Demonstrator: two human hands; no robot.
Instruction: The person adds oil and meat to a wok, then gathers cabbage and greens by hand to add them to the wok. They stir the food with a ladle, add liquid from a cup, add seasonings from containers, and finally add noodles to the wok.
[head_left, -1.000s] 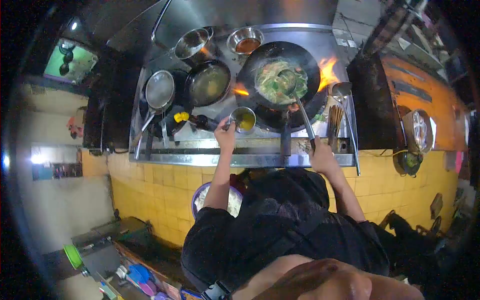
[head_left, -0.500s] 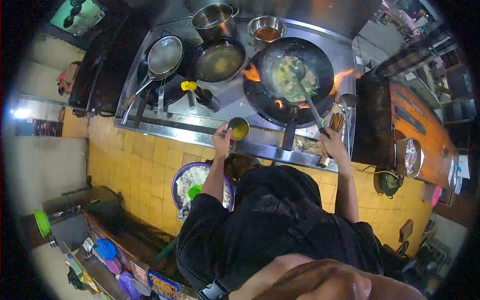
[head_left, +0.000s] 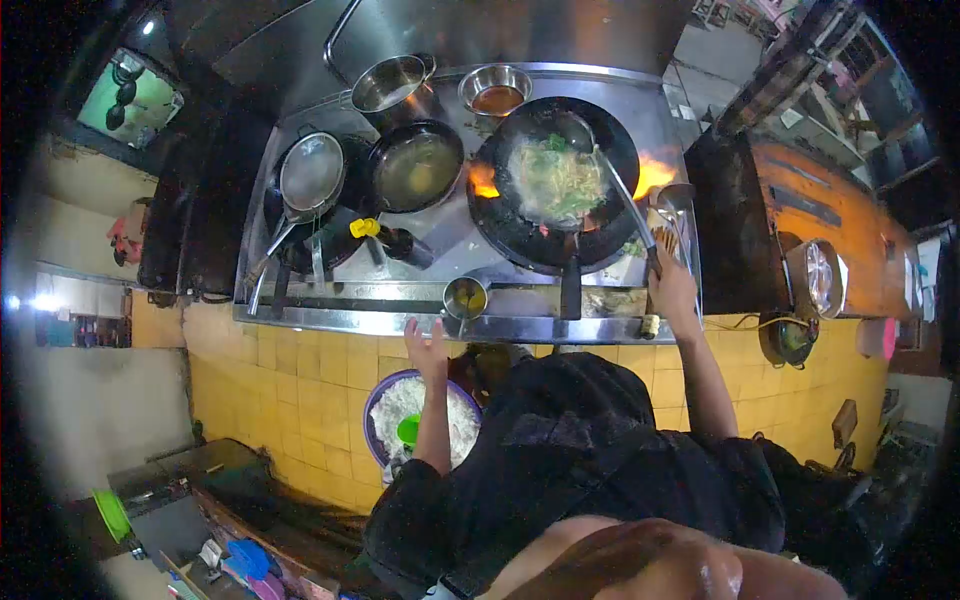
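My left hand [head_left: 427, 350] is empty with its fingers spread, just below a small metal cup [head_left: 465, 298] of yellowish liquid on the stove's front ledge. My right hand [head_left: 672, 290] is wrapped round the handle of a long ladle [head_left: 627, 197]. The ladle's bowl is at the upper right part of a black wok [head_left: 500, 226], which holds steaming greens and pale food [head_left: 560, 180]. Flames rise at both sides of the wok. Its handle [head_left: 571, 287] points toward my body, with neither hand on it.
Left of the wok are a pan of liquid [head_left: 418, 167], a strainer [head_left: 312, 172] and a yellow-capped bottle [head_left: 395, 241]. Behind stand a pot [head_left: 390, 88] and a metal bowl [head_left: 495, 92]. A purple tub of rice [head_left: 377, 440] is below my left hand.
My left hand has let go of the small cup, which now rests on the ledge, and has opened. The ladle has shifted to the wok's upper right. The camera view has moved.
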